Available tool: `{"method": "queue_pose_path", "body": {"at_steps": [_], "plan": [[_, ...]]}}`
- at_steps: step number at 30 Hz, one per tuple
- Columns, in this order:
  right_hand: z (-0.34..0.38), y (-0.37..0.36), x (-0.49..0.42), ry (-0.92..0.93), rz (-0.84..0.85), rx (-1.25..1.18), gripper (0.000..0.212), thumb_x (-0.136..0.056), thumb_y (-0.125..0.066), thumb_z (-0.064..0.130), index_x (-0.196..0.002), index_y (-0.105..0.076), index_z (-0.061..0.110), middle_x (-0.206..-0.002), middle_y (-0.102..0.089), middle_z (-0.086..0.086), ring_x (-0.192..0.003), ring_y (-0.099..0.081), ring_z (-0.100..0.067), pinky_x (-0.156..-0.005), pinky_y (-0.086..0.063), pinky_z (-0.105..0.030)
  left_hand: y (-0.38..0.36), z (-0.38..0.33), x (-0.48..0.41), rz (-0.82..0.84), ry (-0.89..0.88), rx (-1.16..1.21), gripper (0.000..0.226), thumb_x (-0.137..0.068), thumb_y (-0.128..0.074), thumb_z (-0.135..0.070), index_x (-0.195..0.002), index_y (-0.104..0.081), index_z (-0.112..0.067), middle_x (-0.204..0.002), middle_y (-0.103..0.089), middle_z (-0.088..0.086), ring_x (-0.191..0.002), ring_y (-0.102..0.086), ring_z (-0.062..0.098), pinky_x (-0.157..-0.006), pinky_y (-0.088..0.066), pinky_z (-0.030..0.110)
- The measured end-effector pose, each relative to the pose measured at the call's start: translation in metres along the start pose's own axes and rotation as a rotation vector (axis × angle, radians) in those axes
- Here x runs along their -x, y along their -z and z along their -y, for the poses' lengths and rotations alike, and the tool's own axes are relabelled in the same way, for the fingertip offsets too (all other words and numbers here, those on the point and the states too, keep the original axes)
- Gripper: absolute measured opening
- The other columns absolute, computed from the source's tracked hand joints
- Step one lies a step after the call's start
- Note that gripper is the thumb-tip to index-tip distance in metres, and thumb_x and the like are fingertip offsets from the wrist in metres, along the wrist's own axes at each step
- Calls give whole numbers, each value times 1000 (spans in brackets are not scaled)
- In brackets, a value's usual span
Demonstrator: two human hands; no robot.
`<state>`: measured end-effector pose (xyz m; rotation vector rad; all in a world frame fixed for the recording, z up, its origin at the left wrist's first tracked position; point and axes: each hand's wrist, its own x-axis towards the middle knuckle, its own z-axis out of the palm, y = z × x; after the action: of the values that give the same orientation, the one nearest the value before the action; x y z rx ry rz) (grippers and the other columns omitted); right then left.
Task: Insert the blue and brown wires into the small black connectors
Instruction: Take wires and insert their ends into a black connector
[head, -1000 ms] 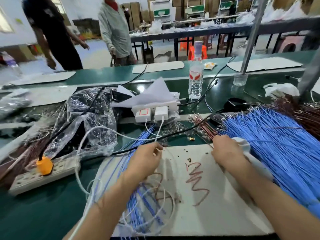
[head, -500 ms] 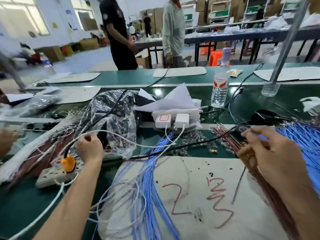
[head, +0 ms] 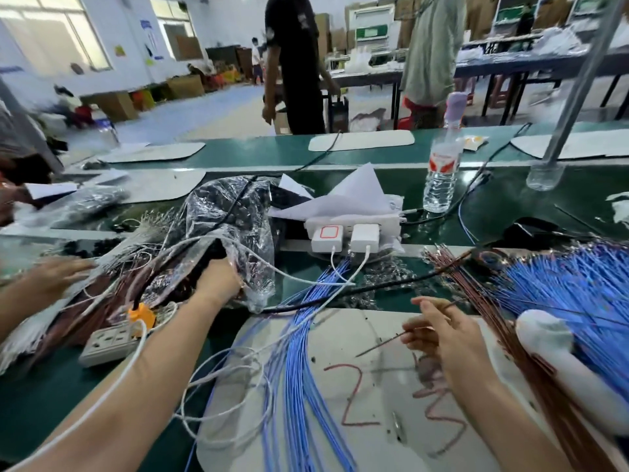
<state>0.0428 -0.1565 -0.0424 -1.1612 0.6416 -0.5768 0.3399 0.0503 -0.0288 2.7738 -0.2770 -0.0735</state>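
The left hand (head: 218,284) reached forward into a crumpled clear plastic bag (head: 235,219) at the left of the green bench (head: 51,386); its fingers were buried in the bag, so whether they gripped anything could not be told. The small black connectors could not be made out with certainty; dark contents showed through the plastic. The right hand (head: 442,332) pinched one brown wire (head: 384,344) between thumb and fingertips above a white mat (head: 374,420) marked with red digits. One loose strand of blue wires (head: 299,352) ran down the mat's left part; a large fan of blue wires (head: 558,287) lay at the right, with a bundle of brown wires (head: 476,301) along its near edge. Two white chargers (head: 345,236) stood plugged in side by side behind the mat. One water bottle (head: 442,172) stood further back. One power strip (head: 109,340) with an orange plug (head: 141,315) lay at the left. A third hand (head: 58,277), another person's, showed at the far left.
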Motion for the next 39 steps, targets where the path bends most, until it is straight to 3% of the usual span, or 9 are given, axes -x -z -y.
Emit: {"method": "queue_pose_path", "body": {"at_steps": [4, 14, 17, 21, 23, 25, 28, 33, 39], "plan": [[-4, 2, 0, 35, 11, 95, 21, -97, -49, 9, -93, -65, -3, -65, -68, -6, -53, -61, -14, -49, -49, -22, 7, -3, 6, 94, -99, -163, 23, -90, -46, -1, -109, -58, 6, -110, -63, 24, -102, -61, 38, -82, -48, 36], [-8, 6, -2, 45, 40, 15, 25, -100, -45, 10, -91, -65, -3, -73, -70, -16, -60, -66, -21, -52, -53, -22, 23, -9, 25, 201, -199, -344, 20, -86, -64, -17, -105, -63, -8, -106, -65, 15, -99, -60, 32, -90, -49, 40], [-10, 8, -4, 78, 50, 32, 18, -95, -50, 2, -94, -67, -1, -76, -72, -13, -63, -67, -17, -57, -54, -19, 35, -17, 45, 82, -180, -434, 16, -91, -57, -18, -105, -65, -18, -107, -66, 8, -99, -62, 27, -89, -48, 36], [-11, 9, -6, 137, 31, 18, 20, -99, -45, 5, -96, -65, 2, -77, -73, -11, -63, -68, -18, -56, -55, -21, 58, -26, 97, -180, -255, -204, 12, -96, -51, -19, -86, -57, -17, -77, -60, 6, -69, -57, 21, -54, -36, 31], [-9, 9, -6, 187, 0, -16, 24, -103, -39, 13, -96, -60, 5, -78, -72, -15, -61, -69, -26, -53, -55, -26, 52, -37, 134, 11, -393, 25, 14, -90, -63, -25, -77, -59, -21, -67, -64, 0, -60, -59, 11, -54, -39, 22], [-8, 9, -6, 240, -40, -31, 27, -104, -36, 21, -96, -59, 10, -79, -72, -16, -63, -69, -30, -53, -56, -29, 32, -57, 173, 352, -469, 495, 15, -80, -74, -16, -69, -67, -23, -59, -67, -3, -51, -62, 6, -53, -45, 14], [-7, 11, -6, 364, -99, 63, 27, -103, -37, 21, -98, -64, 18, -80, -72, -9, -67, -70, -24, -60, -56, -25, -14, -89, 197, 563, -387, 970, 21, -77, -73, 2, -78, -73, -19, -68, -71, 0, -62, -67, 12, -62, -52, 19], [-3, 10, -2, 569, -196, 206, 23, -103, -36, 25, -97, -58, 28, -79, -73, -2, -62, -66, -18, -59, -52, -24, -65, -124, 188, 381, -329, 1058, 24, -73, -78, 0, -90, -70, -17, -96, -72, -7, -79, -70, 9, -71, -54, 18], [3, 0, 14, 759, -154, 200, 25, -99, -37, 50, -99, -56, 34, -72, -70, -4, -59, -67, -23, -56, -55, -28, -72, -114, 186, 287, -590, 1028, 23, -76, -76, -4, -89, -72, -22, -115, -62, -9, -88, -68, 3, -76, -53, 15]]}}
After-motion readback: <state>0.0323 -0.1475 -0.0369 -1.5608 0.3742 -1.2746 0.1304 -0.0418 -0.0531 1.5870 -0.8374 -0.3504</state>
